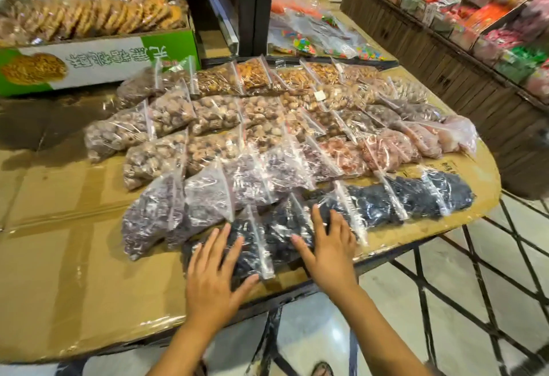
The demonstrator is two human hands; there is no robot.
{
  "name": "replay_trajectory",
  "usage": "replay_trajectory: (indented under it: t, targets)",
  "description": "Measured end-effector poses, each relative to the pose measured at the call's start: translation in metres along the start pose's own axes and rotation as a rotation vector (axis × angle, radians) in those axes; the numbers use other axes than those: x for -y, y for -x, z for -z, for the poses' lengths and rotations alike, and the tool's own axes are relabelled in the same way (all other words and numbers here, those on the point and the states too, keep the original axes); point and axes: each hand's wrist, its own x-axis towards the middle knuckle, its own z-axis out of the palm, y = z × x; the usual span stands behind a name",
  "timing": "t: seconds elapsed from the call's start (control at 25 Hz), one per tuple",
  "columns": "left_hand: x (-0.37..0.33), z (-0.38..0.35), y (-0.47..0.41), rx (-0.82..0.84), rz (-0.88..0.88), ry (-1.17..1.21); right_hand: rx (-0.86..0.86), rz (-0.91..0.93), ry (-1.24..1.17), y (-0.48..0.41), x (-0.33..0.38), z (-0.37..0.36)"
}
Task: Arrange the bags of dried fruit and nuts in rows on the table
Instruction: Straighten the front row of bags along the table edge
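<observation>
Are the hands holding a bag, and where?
No, nothing is held. The left hand and right hand lie flat, fingers straight, on the clear plastic bags of dark dried fruit in the front row.

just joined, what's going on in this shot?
A person is arranging zip bags of dried fruit and nuts in rows on a cardboard-covered table. The left hand and right hand lie flat, fingers straight, on the dark-fruit bags at the left end of the nearest row. Behind it, several rows of bags are laid out, overlapping.
</observation>
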Motion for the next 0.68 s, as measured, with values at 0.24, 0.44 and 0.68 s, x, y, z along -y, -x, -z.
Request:
replay_trajectory:
  t: [0.24, 0.44, 0.68]
  targets:
    - [-0.067, -0.005, -0.020, -0.415, 0.318, 0.137, 0.114, 0.432, 0.038, -0.021, -0.069, 0.036]
    - [-0.184, -0.036, -0.073, -0.352, 0.259, 0.104, -0.007, 0.382, 0.077, -0.050, -0.177, 0.083]
    - [-0.247, -0.080, -0.146, -0.114, 0.104, 0.072, -0.278, 0.107, -0.005, -0.131, -0.280, 0.136]
